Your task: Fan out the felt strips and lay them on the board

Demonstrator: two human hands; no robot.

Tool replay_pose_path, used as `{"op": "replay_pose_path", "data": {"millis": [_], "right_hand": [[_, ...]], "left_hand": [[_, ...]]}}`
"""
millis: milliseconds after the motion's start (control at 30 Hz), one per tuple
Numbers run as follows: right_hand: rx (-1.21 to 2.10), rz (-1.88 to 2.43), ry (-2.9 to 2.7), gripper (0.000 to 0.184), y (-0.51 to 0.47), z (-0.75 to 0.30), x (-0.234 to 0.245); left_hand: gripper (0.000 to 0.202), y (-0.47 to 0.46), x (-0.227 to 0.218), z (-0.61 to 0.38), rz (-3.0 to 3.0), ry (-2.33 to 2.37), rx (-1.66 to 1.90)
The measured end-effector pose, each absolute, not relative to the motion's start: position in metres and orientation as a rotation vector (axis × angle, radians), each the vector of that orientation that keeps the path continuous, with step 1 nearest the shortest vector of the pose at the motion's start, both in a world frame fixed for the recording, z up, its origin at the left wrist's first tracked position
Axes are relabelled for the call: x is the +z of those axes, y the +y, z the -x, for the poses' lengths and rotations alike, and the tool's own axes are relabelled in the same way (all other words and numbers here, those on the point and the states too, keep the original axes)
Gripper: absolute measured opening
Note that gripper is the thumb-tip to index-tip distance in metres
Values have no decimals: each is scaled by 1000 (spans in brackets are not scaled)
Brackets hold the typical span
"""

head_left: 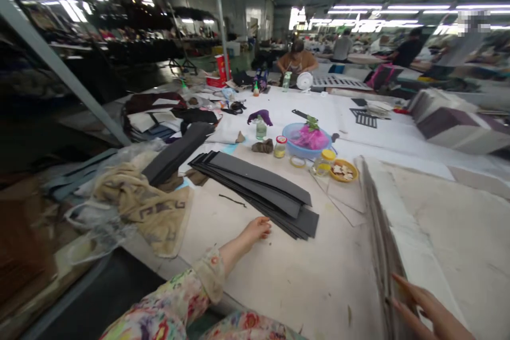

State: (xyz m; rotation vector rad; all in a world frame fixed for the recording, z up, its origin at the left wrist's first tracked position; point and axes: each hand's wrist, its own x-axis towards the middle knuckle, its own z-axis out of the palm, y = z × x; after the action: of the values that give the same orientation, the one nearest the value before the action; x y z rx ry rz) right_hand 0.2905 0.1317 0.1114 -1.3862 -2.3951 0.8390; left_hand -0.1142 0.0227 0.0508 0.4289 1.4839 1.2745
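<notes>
My left hand (pixel 257 229) hovers over or rests on the pale work surface (pixel 303 276), just in front of a fanned pile of dark grey strips (pixel 258 183). Its fingers are loosely bent, and I see nothing in them. At the lower right, my right hand (pixel 434 311) has its fingers apart beside the layered edge of a thick stack of pale sheets (pixel 446 223). Its fingertips appear to touch that edge; part of the hand is cut off by the frame. A thin dark scrap (pixel 232 201) lies left of the strips.
Beyond the strips stand a blue basin (pixel 289 141) with pink mesh, a red-lidded jar (pixel 280 147), a yellow-lidded jar (pixel 324 162) and a yellow basket (pixel 351 170). A tan patterned cloth (pixel 147 207) lies left. A co-worker (pixel 298 58) sits across the table.
</notes>
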Motion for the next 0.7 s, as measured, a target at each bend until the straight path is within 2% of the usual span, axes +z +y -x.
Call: {"op": "replay_pose_path", "data": {"millis": [167,267,500,567,700], "right_hand": [[1001,1172,-2595,59,202,-117,127],[1031,1121,-2696,66,231,-31,121],[1051,1061,-2861,73,264,103,116],[1042,1038,-2907,73,265,127,113],[1056,974,-2990,78,264,159,108]], "left_hand": [[37,-22,45,168,-111,1439,1477],[40,-39,50,192,-195,1529,1474],[42,-26,62,250,-1175,2242,998],[41,-13,62,265,-1325,2313,808],[26,1,62,284,-1310,2279,600]]}}
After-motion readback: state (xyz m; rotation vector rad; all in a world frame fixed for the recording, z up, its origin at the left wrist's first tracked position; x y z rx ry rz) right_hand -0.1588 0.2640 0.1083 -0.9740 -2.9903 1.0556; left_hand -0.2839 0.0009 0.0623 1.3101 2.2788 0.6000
